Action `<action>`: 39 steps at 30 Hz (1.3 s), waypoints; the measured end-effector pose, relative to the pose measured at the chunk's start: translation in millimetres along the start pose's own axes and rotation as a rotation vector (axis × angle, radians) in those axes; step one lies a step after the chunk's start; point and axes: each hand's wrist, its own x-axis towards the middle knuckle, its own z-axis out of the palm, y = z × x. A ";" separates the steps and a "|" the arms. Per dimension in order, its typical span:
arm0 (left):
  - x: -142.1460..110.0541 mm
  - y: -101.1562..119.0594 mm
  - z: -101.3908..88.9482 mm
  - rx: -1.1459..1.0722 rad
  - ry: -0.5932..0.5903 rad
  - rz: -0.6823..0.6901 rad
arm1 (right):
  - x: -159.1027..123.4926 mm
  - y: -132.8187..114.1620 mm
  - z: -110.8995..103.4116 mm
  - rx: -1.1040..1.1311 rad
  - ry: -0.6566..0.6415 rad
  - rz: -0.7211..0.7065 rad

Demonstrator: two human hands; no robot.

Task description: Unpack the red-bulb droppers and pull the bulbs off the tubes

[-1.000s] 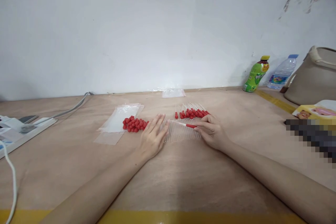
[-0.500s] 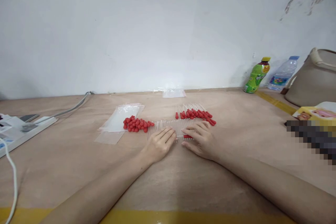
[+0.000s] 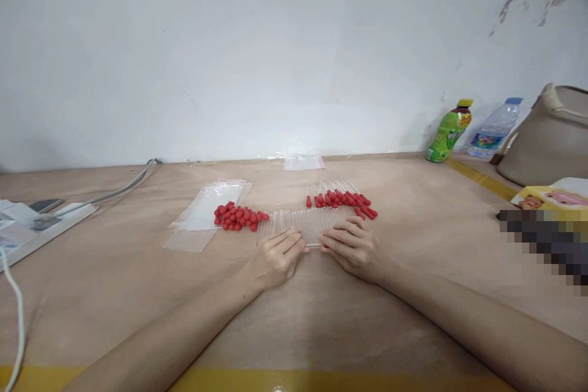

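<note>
A thin glass dropper tube point(image 3: 314, 245) spans the gap between my two hands at the near edge of a row of clear glass tubes point(image 3: 301, 220). The fingers of my left hand point(image 3: 277, 259) are closed on its left end. My right hand point(image 3: 356, 250) is closed around its right end, where a bit of red rubber bulb point(image 3: 326, 246) shows; the fingers hide most of it. Loose red rubber bulbs point(image 3: 236, 217) are heaped to the left of the row. Behind it and to the right lie several droppers with red bulbs point(image 3: 340, 198) fitted on glass stems.
Clear plastic bags point(image 3: 209, 205) are stacked at the left, and another bag point(image 3: 303, 163) lies by the wall. A power strip point(image 3: 68, 229) with cables is at far left. At right stand a green bottle point(image 3: 448, 135), a clear bottle point(image 3: 493, 128), a beige bag point(image 3: 546, 135) and a yellow packet point(image 3: 551, 199).
Both hands have come down to the near edge of the tube row and closed around a tube. A dropper held in the right hand earlier was higher up. Fitted droppers now show beyond the right hand.
</note>
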 end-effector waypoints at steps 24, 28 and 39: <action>-26.4 -40.0 -17.9 0.159 -0.043 -0.506 | -45.6 84.8 -32.2 -0.042 0.078 0.925; -24.9 -41.4 -26.7 0.302 -0.076 -0.408 | -51.4 94.8 -34.1 -0.052 -0.063 1.130; -28.2 -39.4 -16.0 0.228 -0.071 -0.302 | -50.8 93.7 -30.5 0.038 -0.138 1.253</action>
